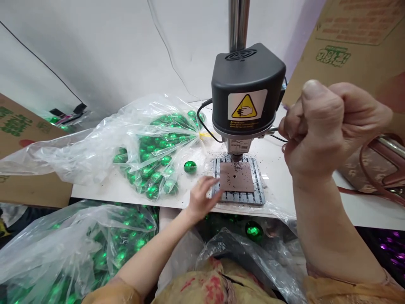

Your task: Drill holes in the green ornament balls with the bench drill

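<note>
A small bench drill press (247,95) with a dark grey head and a yellow warning label stands on a white table (316,190). Under its bit lies a brown plate with a hole (236,177) on a ribbed metal base. My left hand (202,196) rests at the left edge of that base, fingers loosely spread, holding nothing I can see. A single shiny green ball (190,166) lies just beyond it. My right hand (329,126) is raised beside the drill head, closed in a fist around the feed lever, which is mostly hidden.
A clear plastic bag (152,147) of green balls lies on the table to the left. Another bag of green balls (95,249) sits below the table edge, with a loose green ball (254,231). Cardboard boxes (357,46) stand left and right. A patterned handbag (373,164) lies at right.
</note>
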A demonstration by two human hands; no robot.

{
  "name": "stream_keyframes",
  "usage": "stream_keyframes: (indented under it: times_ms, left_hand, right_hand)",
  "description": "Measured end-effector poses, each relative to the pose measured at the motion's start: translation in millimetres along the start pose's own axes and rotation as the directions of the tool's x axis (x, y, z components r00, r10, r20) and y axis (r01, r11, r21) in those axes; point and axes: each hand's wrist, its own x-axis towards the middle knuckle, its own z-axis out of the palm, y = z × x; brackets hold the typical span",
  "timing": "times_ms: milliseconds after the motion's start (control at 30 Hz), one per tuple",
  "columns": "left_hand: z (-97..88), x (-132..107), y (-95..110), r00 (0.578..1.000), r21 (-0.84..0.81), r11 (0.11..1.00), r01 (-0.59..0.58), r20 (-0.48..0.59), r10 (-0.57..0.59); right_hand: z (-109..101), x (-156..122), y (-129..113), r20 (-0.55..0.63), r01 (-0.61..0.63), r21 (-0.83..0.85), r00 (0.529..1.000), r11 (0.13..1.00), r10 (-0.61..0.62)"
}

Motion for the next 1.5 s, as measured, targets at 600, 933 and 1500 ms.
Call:
stream_keyframes:
  times_ms: [600, 933, 1500]
  left_hand:
    - [-14.0, 26, -71, 0.809, 0.165, 0.819, 0.55, 0.136, -0.571]
    - [-5.9, 21, -66, 0.897, 0.094, 0.893, 0.441, -0.067, -0.436]
    - [-10.2, 28, -52, 0.827, 0.442, 0.852, 0.282, 0.338, -0.449]
  right_hand:
    - [-4, -1, 2, 0.001, 0.023, 0.016, 1.0, 1.0, -0.023]
    - [-4, -3, 1, 0.042, 0.042, 0.031, 0.998, 0.999, -0.043]
    - [-11, -6, 2, 0.068, 0.02, 0.027, 0.997, 0.999, -0.022]
